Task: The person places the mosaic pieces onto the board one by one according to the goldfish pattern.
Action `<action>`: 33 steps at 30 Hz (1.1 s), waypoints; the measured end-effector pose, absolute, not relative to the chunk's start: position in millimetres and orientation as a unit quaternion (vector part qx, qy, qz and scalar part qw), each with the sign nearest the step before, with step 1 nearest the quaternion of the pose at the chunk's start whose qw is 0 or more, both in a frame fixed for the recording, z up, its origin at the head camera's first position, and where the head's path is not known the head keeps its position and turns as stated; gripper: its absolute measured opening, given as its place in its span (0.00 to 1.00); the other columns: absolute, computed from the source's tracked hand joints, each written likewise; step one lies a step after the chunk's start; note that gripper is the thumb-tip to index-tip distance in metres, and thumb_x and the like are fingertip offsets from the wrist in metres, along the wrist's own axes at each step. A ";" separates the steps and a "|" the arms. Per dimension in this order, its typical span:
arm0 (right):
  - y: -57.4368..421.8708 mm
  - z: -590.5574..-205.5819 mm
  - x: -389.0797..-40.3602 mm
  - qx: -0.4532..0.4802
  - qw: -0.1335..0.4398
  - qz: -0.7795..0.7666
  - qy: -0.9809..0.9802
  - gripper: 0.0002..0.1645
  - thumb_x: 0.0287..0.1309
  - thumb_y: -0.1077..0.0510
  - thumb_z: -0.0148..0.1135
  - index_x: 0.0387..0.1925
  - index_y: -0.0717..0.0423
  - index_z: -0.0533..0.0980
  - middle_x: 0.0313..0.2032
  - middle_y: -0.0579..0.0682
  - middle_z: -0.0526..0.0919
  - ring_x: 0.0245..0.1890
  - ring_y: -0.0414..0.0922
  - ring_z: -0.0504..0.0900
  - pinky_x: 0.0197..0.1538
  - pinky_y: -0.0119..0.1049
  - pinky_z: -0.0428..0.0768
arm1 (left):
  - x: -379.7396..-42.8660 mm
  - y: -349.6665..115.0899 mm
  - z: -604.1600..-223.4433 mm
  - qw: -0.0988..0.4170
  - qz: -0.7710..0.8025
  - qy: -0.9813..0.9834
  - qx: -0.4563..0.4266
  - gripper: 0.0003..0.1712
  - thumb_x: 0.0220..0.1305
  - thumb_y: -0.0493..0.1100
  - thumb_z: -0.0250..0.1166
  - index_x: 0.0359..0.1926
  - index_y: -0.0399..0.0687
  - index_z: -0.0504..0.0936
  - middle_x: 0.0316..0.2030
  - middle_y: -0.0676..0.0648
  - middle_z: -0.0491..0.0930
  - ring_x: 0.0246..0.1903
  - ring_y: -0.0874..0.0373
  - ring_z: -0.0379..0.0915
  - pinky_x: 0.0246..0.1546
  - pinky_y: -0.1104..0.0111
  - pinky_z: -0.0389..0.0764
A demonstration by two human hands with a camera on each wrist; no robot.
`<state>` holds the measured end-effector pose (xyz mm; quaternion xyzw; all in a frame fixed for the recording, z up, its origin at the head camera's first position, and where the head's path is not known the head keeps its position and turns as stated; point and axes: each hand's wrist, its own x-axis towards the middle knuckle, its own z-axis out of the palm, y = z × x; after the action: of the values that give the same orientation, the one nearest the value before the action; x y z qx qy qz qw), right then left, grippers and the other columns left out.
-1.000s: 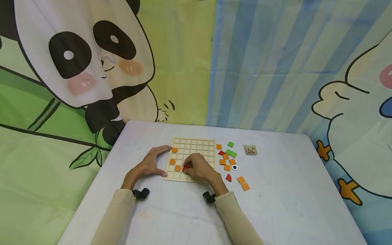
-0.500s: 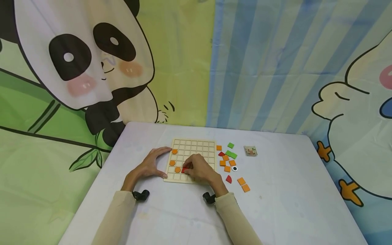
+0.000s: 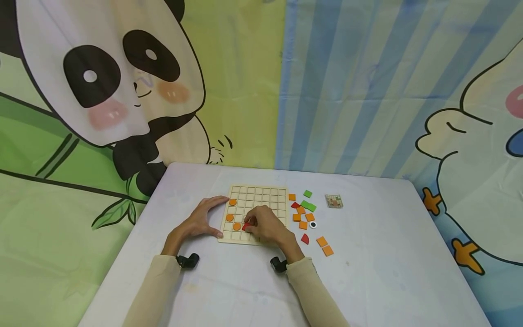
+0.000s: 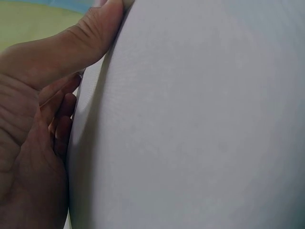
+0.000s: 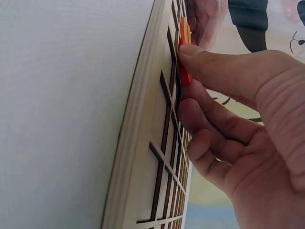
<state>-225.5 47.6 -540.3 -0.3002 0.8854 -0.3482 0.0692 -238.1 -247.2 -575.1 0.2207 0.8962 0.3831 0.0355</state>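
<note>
In the head view a pale wooden grid board (image 3: 269,198) lies on the white table. My left hand (image 3: 195,221) spreads along its left side, fingertips at the upper edge and thumb at the near corner. Over the lower middle squares is my right hand (image 3: 267,224), pinching a red piece (image 3: 246,226) between thumb and fingers, partly covered by them. In the right wrist view the thumb presses the red piece (image 5: 184,67) close against the grid. Orange round pieces (image 3: 237,226) sit in squares to its left, one right beside it.
Right of the board lie several orange square tiles (image 3: 303,225), green pieces (image 3: 308,206), red wedge pieces (image 3: 305,239) and a white disc with a black dot (image 3: 313,225). Farther right is a small patterned card (image 3: 334,201). A printed cloth backdrop (image 3: 241,91) stands behind the table.
The red piece has shifted very slightly left, closer to the orange round piece beside it, still pinched by my right hand. My left hand stays at the board's edge.
</note>
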 end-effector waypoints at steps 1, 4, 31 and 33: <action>47.6 -540.0 -225.3 -0.299 0.066 -0.345 0.887 0.04 0.64 0.60 0.79 0.40 0.54 0.91 0.29 0.41 0.86 0.29 0.35 0.79 0.35 0.28 0.79 | -238.1 -247.1 -574.7 0.037 0.381 0.898 0.219 0.74 0.31 0.55 0.95 0.82 0.48 0.69 0.82 0.40 0.67 0.76 0.34 0.61 0.76 0.30 0.64; 46.9 -538.3 -223.9 -0.290 0.058 -0.338 0.894 0.05 0.63 0.57 0.80 0.36 0.54 0.90 0.26 0.40 0.85 0.27 0.36 0.79 0.32 0.29 0.78 | -238.1 -247.2 -574.0 0.040 0.379 0.898 0.217 0.74 0.31 0.55 0.95 0.82 0.48 0.69 0.82 0.40 0.67 0.76 0.34 0.61 0.76 0.30 0.63; 45.3 -531.9 -221.3 -0.262 0.087 -0.345 0.897 0.09 0.58 0.59 0.84 0.40 0.56 0.91 0.30 0.43 0.86 0.32 0.40 0.79 0.38 0.30 0.81 | -239.3 -247.9 -577.2 0.042 0.385 0.896 0.216 0.74 0.31 0.58 0.95 0.82 0.52 0.69 0.83 0.42 0.66 0.77 0.36 0.59 0.76 0.29 0.63; 44.9 -531.9 -221.1 -0.261 0.088 -0.347 0.896 0.10 0.57 0.58 0.84 0.38 0.56 0.90 0.29 0.42 0.85 0.31 0.40 0.79 0.36 0.30 0.80 | -239.4 -248.6 -579.7 0.035 0.384 0.895 0.222 0.74 0.31 0.60 0.94 0.82 0.53 0.69 0.82 0.42 0.67 0.76 0.36 0.60 0.75 0.29 0.64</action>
<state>-221.1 44.9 -531.9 -0.2609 0.8964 -0.3473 0.0884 -239.4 -248.6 -579.7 0.2215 0.8955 0.3845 0.0354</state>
